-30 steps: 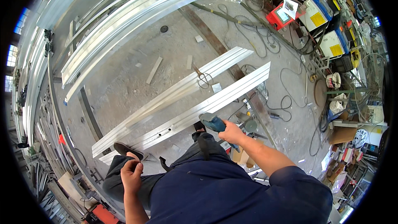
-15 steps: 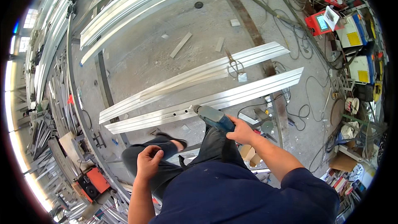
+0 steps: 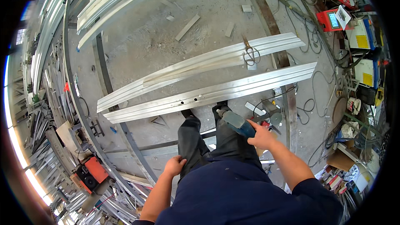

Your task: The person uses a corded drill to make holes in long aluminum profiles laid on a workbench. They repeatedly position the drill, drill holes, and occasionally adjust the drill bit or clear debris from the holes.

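Note:
My right hand [image 3: 262,135] grips a blue-green power drill [image 3: 238,123] by its rear, its tip pointing up and left over my right leg. The drill is apart from the nearer silver metal profile [image 3: 246,86], which lies across the rails and has two dark holes [image 3: 188,101] left of its middle. My left hand [image 3: 175,166] hangs beside my left thigh, fingers curled, with nothing visible in it. Beyond, a second profile [image 3: 175,70] lies nearly parallel, and a pair of scissors [image 3: 251,55] rests at its right part.
Dark steel rails [image 3: 271,23] run under the profiles. More long profiles [image 3: 125,2] lie at the far left. Cables [image 3: 310,104] trail over the floor at right, near a red device with a screen [image 3: 329,20]. An orange-and-black machine [image 3: 92,174] stands at lower left.
The drill has come away from the nearer profile, back toward my body, in my right hand. My left hand has lowered to my thigh. My left leg has straightened, and the view has shifted.

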### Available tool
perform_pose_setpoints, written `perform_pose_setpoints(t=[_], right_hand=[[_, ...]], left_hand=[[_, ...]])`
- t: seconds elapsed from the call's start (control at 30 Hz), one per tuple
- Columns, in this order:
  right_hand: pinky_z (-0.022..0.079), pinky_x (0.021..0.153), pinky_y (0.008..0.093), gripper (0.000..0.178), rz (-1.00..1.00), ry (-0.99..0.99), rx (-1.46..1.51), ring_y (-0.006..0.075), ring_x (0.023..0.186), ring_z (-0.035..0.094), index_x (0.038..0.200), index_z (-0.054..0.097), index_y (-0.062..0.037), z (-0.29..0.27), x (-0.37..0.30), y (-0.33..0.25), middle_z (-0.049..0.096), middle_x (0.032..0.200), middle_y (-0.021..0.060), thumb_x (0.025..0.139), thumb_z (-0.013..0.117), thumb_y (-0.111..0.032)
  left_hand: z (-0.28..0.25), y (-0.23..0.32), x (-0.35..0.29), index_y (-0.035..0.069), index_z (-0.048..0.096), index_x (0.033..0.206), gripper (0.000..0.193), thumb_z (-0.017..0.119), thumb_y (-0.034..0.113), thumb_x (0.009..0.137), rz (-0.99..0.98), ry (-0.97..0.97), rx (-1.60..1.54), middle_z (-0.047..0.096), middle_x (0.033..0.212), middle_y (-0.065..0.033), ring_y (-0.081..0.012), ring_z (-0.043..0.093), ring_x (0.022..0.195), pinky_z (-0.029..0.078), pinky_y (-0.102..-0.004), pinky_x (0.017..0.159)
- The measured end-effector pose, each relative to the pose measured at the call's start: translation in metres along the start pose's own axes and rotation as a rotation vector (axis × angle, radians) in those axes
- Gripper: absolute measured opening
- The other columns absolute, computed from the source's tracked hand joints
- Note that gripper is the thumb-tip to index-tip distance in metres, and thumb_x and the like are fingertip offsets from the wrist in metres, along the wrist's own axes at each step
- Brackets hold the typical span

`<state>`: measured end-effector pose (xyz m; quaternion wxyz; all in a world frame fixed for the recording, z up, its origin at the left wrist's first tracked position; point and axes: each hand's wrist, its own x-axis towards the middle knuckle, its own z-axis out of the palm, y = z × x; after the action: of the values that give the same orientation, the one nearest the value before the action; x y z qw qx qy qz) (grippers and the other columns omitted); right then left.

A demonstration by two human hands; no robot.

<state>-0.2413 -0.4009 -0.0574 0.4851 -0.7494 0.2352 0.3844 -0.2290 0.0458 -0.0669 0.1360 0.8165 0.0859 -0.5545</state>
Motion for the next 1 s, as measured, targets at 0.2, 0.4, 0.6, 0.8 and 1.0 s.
perform_pose_setpoints(t=[0.2,0.4,0.6,0.8,1.0], right_hand=[[0.053,0.088,0.0413,0.084,0.103,0.015,0.066,0.0364,0.097,0.069,0.150,0.046,-0.0151,0.035,-0.001,-0.014,0.071,0.103,0.0218,0.069,0.068,-0.020],[0.050,0.093,0.0339,0.079,0.095,0.126,0.107,0.0286,0.103,0.068,0.147,0.048,-0.0079,0.083,-0.007,-0.045,0.070,0.111,0.0164,0.069,0.065,-0.013],[0.052,0.087,0.0344,0.080,0.193,0.121,-0.079,0.0284,0.093,0.070,0.147,0.048,-0.0085,0.127,0.001,-0.070,0.071,0.102,0.0167,0.070,0.066,-0.015],[0.053,0.068,0.0381,0.085,0.213,0.011,-0.217,0.0329,0.068,0.068,0.151,0.044,-0.0137,0.148,0.033,-0.077,0.068,0.075,0.0161,0.070,0.068,-0.020],[0.053,0.063,0.0451,0.089,0.152,-0.015,-0.359,0.0373,0.064,0.066,0.153,0.040,-0.0158,0.140,0.038,-0.066,0.063,0.062,0.0141,0.069,0.069,-0.019]], left_hand=[[-0.029,-0.044,0.049,0.003,0.068,0.088,0.025,0.069,0.027,0.096,0.086,-0.699,-0.172,0.066,0.077,-0.0029,-0.0144,0.064,0.076,0.052,-0.0330,0.071],[-0.036,-0.046,0.094,0.002,0.073,0.089,0.021,0.070,0.021,0.082,0.382,-0.761,0.245,0.073,0.082,-0.0144,-0.0278,0.071,0.079,0.055,-0.0392,0.072],[-0.040,-0.025,0.111,0.001,0.075,0.093,0.029,0.064,0.024,0.081,0.667,-0.665,0.451,0.073,0.093,-0.0239,-0.0419,0.070,0.094,0.056,-0.0493,0.085],[0.041,0.030,0.147,0.000,0.067,0.107,0.049,0.059,0.047,0.096,0.505,-0.416,-0.036,0.071,0.102,-0.0255,-0.0429,0.067,0.099,0.052,-0.0506,0.089],[0.109,0.056,0.166,0.002,0.068,0.102,0.037,0.061,0.037,0.096,0.758,-0.587,-0.112,0.072,0.100,-0.0219,-0.0416,0.068,0.094,0.053,-0.0474,0.083]])
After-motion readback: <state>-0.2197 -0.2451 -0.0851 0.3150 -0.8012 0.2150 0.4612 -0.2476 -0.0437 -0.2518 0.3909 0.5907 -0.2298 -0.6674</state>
